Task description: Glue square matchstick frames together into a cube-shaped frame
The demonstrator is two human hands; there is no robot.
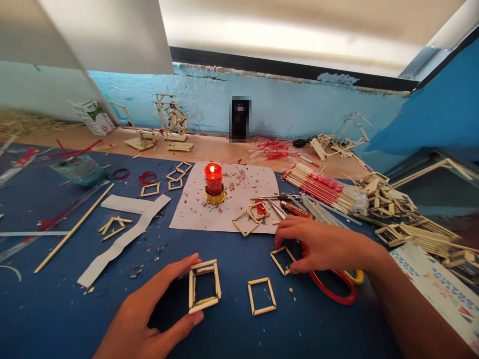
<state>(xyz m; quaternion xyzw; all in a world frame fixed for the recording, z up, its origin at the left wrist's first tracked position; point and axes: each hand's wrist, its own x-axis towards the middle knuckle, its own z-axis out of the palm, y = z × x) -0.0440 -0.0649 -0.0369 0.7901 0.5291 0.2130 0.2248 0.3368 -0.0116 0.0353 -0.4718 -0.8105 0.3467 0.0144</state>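
My left hand (pixel 149 304) has its thumb and forefinger on opposite sides of a small open box frame (pixel 191 286) built from short wooden sticks. The box frame sits low over the blue table, and its corners look darkened. To the right, my right hand (pixel 318 244) pinches a flat square stick frame (pixel 277 263) between thumb and fingers. Between the hands lies another flat square stick frame (pixel 251 297) on the table. Red-handled scissors (pixel 346 294) lie partly under my right hand and wrist, so some of them is hidden.
A lit red candle (pixel 214 182) stands on a paper sheet (pixel 187 217) strewn with dark bits. Bundled sticks (pixel 325 189) and stick structures (pixel 396 199) crowd the right. Left are paper strips (pixel 112 249), a long stick (pixel 75 227) and a jar (pixel 80 169).
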